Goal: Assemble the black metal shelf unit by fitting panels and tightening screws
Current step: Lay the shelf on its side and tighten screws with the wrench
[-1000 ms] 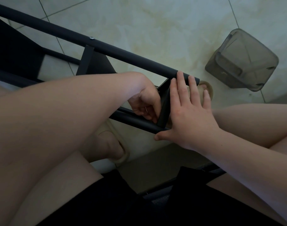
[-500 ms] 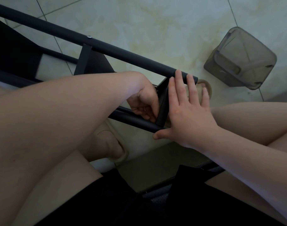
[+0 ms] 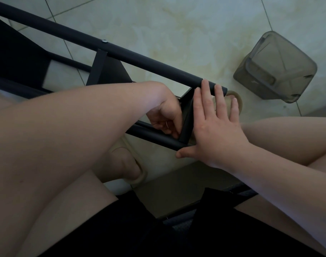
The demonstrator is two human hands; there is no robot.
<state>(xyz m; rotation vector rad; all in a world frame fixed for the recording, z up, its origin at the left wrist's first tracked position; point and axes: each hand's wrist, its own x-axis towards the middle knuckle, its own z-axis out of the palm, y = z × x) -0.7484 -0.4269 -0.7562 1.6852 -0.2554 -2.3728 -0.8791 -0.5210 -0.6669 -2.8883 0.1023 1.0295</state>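
Left hand (image 3: pixel 164 115) unmoved, right hand (image 3: pixel 216 132) flat on panel (image 3: pixel 186 121)

Left fingers (image 3: pixel 169 129), seemingly half behind panel (image 3: pixel 187 119)

1 head-worn camera looks steeply down from close above the left hand (image 3: pixel 166 115) and right hand (image 3: pixel 216 130). Beyond the hands lies tiled floor (image 3: pixel 177 34); nearer, the person's lap (image 3: pixel 121 234).

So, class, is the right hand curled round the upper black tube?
No: the right hand lies flat, straight fingers resting across the upper black tube near its end.
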